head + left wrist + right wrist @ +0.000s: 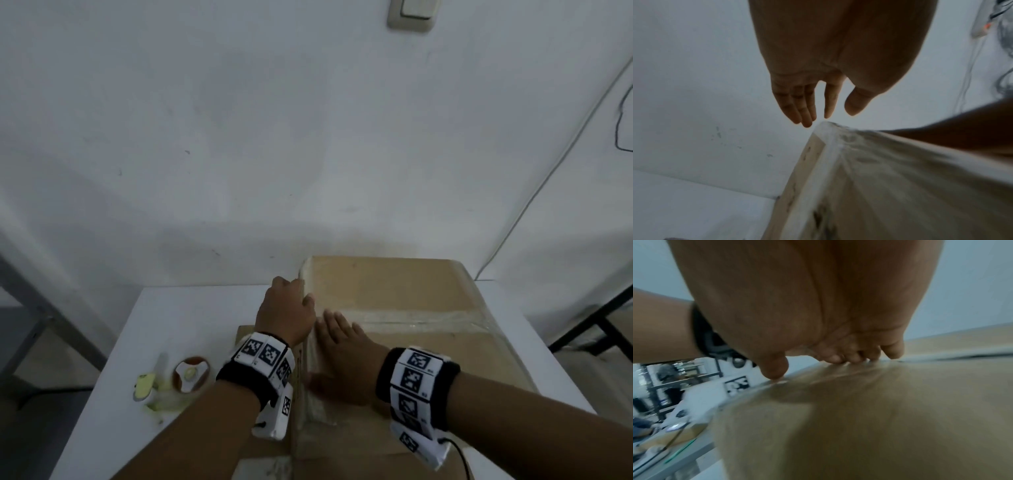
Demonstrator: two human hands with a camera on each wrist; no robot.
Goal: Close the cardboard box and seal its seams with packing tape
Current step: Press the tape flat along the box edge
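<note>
A closed cardboard box (404, 294) stands on the white table (178, 315). Clear tape (418, 320) runs across its top seam, and more clear tape covers the left top edge (830, 146). My left hand (286, 308) lies against the box's left side near the far corner, its straight fingers (803, 107) holding nothing. My right hand (342, 346) lies flat on the box top by the left edge, with fingertips (849, 357) and thumb pressing the taped cardboard (879, 410). A tape dispenser with an orange roll (190, 375) sits on the table left of my left wrist.
A yellow-green tool (145, 385) lies beside the dispenser. The white wall (274, 137) stands close behind the table, with a switch plate (412, 13) high up. A cable (548, 178) runs down the wall on the right. Dark metal frames stand at both sides.
</note>
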